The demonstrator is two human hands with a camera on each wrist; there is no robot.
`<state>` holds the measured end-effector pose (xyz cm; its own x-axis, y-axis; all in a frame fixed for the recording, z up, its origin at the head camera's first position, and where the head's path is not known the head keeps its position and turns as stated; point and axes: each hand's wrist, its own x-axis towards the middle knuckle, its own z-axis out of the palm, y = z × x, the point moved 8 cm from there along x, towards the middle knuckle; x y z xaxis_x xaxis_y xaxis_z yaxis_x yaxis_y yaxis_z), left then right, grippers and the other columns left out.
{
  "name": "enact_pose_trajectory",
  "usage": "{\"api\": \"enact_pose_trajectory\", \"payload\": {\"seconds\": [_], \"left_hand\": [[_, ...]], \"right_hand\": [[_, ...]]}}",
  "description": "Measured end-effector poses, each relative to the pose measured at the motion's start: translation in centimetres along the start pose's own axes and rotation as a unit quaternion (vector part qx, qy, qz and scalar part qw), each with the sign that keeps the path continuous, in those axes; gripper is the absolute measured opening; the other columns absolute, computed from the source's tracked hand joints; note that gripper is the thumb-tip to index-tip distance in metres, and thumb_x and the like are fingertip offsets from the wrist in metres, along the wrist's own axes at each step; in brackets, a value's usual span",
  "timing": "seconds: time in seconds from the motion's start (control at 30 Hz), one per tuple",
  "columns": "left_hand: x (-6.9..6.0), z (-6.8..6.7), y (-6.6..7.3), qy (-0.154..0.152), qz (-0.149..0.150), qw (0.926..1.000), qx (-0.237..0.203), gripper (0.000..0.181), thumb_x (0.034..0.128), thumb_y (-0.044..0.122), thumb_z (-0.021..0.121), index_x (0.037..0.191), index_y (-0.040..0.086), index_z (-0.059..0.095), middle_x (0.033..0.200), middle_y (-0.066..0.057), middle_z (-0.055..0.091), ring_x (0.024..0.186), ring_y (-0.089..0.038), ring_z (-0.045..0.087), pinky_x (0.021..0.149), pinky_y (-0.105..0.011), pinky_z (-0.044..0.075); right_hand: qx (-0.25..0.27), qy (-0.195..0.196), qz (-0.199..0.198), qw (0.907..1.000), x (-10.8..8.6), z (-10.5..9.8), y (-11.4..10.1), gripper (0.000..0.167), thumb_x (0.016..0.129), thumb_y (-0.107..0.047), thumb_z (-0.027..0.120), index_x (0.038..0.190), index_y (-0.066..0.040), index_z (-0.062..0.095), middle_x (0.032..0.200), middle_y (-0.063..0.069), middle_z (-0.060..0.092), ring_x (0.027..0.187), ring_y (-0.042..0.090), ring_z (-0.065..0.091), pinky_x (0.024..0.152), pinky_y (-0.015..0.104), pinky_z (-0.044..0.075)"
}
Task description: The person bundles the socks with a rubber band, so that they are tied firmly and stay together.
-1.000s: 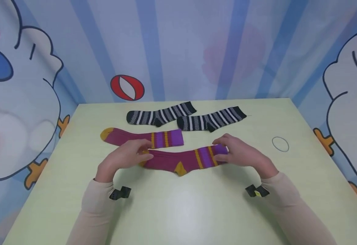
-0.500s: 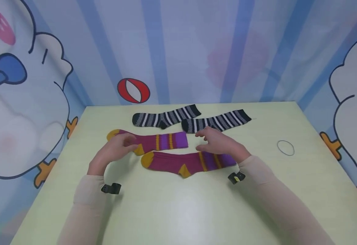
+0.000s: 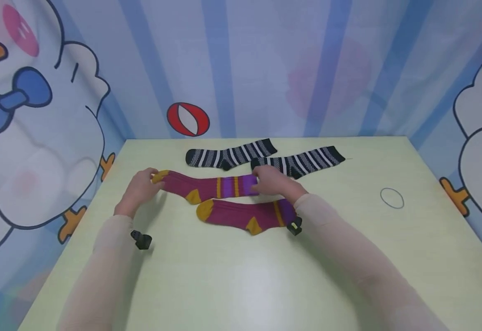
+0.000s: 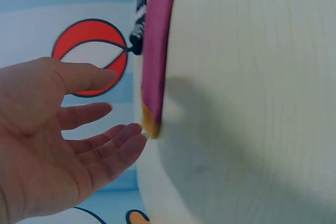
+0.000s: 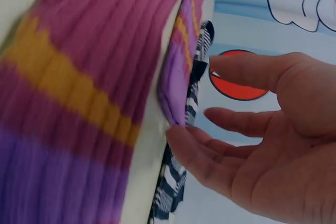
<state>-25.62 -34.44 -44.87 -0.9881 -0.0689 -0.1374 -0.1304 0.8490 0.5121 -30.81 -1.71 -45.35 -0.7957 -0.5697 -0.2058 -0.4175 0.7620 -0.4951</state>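
Note:
Two maroon socks with mustard toes and heels and purple striped cuffs lie flat, one behind the other. My left hand is at the mustard toe of the rear maroon sock; in the left wrist view its thumb stands apart from the fingers, whose tips are close to that toe. At the same sock's purple cuff is my right hand, thumb and fingers also parted in the right wrist view, fingertips beside the cuff edge. The front maroon sock lies nearer me, its cuff end partly hidden by the right wrist.
Behind lie two black-and-white striped socks, a left one and a right one partly covered by my right hand. A thin grey ring rests at the right of the pale table. A printed curtain stands behind.
Both hands have left the front maroon sock and moved to the two ends of the rear one. The left hand went left and away from me, the right hand left and away. The socks stayed put.

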Motion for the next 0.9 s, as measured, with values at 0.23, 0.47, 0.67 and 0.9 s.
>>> {"api": "enact_pose_trajectory", "payload": {"seconds": [0.23,0.47,0.67,0.9], "left_hand": [[2.2,0.6,-1.4,-0.012,-0.028,0.9991,-0.029,0.076,0.102,0.03,0.054,0.154,-0.009,0.014,0.15,-0.039,0.025,0.138,-0.05,0.03,0.111,-0.06,0.029],[3.2,0.8,-2.7,-0.022,-0.058,0.9975,-0.035,0.083,0.101,0.034,0.056,0.154,-0.01,0.01,0.153,-0.038,0.023,0.138,-0.049,0.029,0.111,-0.06,0.028],[3.4,1.1,-3.1,-0.045,-0.067,0.9963,-0.03,0.076,0.0996,0.03,0.058,0.15,-0.012,0.02,0.15,-0.037,0.028,0.132,-0.047,0.036,0.109,-0.058,0.032],[3.7,1.0,-3.7,-0.044,-0.081,0.9951,-0.035,0.073,0.0942,0.028,0.066,0.145,-0.012,0.032,0.143,-0.034,0.037,0.125,-0.046,0.041,0.105,-0.057,0.036]], "right_hand": [[-0.022,0.025,0.029,0.999,1.5,0.5,0.2,0.033,0.093,-0.019,0.066,0.115,0.004,0.06,0.097,0.012,0.062,0.08,0.021,0.054,0.073,0.034,0.047],[-0.021,0.054,0.054,0.9969,2.2,0.5,0.0,0.012,0.089,-0.011,0.065,0.089,0.0,0.059,0.072,0.005,0.055,0.058,0.015,0.046,0.056,0.028,0.04],[-0.011,0.066,0.085,0.9941,2.4,0.4,0.0,0.012,0.086,-0.007,0.069,0.089,-0.001,0.059,0.075,0.007,0.058,0.058,0.015,0.048,0.055,0.028,0.041],[0.027,0.077,0.126,0.9886,2.5,0.3,0.7,0.025,0.081,-0.004,0.074,0.1,0.003,0.06,0.084,0.01,0.06,0.067,0.02,0.054,0.057,0.029,0.047]]}}
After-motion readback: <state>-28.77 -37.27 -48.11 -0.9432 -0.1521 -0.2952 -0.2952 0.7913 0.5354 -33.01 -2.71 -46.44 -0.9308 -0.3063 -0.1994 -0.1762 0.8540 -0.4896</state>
